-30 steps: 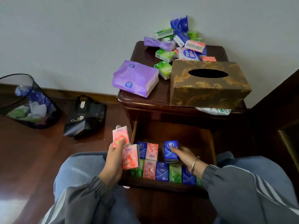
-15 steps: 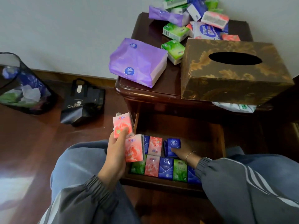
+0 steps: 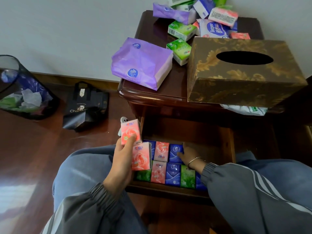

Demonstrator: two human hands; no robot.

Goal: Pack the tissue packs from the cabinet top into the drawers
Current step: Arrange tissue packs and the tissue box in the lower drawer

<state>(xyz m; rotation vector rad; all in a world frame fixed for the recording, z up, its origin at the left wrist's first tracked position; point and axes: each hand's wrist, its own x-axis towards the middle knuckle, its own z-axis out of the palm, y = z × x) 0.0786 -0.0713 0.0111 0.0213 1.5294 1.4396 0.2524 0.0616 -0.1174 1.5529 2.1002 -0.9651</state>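
My left hand [image 3: 121, 154] holds two pink tissue packs, an upper one [image 3: 130, 132] and a lower one [image 3: 141, 158], at the left edge of the open drawer [image 3: 230, 141]. My right hand [image 3: 188, 153] lies inside the drawer, fingers pressed against a blue pack [image 3: 175, 152] in the back row. Two rows of blue, pink and green packs fill the drawer's front. On the cabinet top [image 3: 148, 24] sit a large purple pack [image 3: 141, 63], green packs [image 3: 179, 50] and a heap of mixed packs [image 3: 214, 19] at the back.
A gold-patterned tissue box [image 3: 243, 71] stands on the cabinet's right front, over a white bag [image 3: 244, 109]. On the wooden floor at left are a dark mesh waste bin [image 3: 22, 88] and a black paper bag [image 3: 85, 105]. My knees flank the drawer.
My right hand has set the blue pack down into the back row and now rests against it. The view has tilted down and moved closer. My left hand keeps its two pink packs.
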